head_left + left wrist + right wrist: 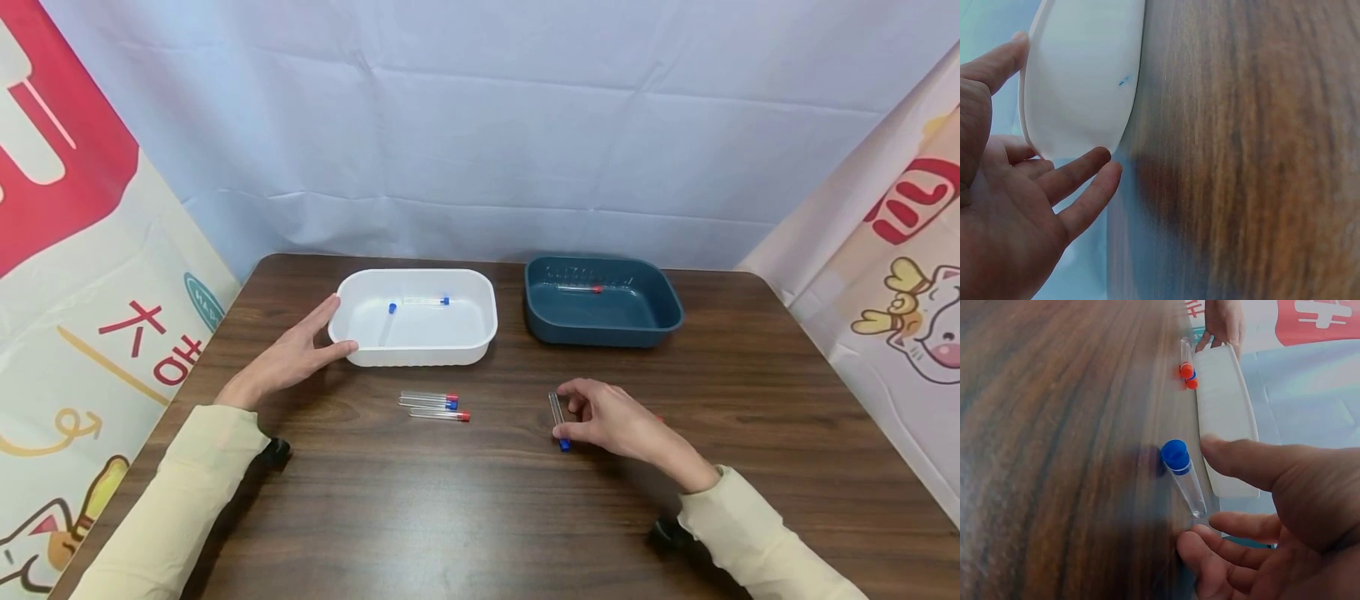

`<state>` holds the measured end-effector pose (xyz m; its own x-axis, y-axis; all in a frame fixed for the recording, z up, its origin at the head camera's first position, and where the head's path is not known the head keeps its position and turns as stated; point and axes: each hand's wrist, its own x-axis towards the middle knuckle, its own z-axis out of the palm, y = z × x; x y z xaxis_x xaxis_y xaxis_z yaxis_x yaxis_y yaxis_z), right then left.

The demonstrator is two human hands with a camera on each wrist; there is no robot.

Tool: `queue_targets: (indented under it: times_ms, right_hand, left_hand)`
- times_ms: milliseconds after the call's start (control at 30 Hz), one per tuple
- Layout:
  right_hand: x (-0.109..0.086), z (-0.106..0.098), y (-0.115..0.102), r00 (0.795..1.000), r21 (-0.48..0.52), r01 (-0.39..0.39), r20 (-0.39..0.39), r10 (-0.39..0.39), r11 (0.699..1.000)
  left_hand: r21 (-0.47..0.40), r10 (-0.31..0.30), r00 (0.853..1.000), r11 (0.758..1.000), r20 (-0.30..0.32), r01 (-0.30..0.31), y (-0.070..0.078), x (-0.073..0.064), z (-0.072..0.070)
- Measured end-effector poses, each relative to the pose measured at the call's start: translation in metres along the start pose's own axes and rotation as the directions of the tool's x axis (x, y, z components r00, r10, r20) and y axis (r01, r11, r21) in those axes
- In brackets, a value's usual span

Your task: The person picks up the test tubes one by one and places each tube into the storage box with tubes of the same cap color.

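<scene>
two hands (296, 350) (611, 417), digits apart: left touching white tray (420, 357), right by blue-capped tube (557, 410); "hap…" on cloth (203, 301).

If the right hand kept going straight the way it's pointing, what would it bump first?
Probably the blue-capped tube: it lies just ahead of the right hand, between thumb and fingers. The exact gap is hard to judge.
</scene>
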<state>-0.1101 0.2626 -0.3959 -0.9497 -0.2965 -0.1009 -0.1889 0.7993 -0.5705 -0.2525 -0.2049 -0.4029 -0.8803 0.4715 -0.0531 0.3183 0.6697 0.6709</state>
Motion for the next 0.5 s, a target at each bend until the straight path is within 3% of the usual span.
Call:
queue_targets:
  times_ms: [300,500]
  right_hand:
    - [-0.0004,-0.0057,0.0020,0.994,-0.015,0.043,0.097,-0.042,0.999]
    - [0.0021,-0.0062,0.0031,0.989,-0.025,0.022,0.145,-0.018,0.999]
  left_hand:
    - [-0.006,0.002,1.000,1.000,-0.002,-0.002,-0.0003,0.0000,0.0003]
    - [-0.011,0.008,1.000,1.000,-0.004,-0.009,-0.0005,-0.0002,0.0006]
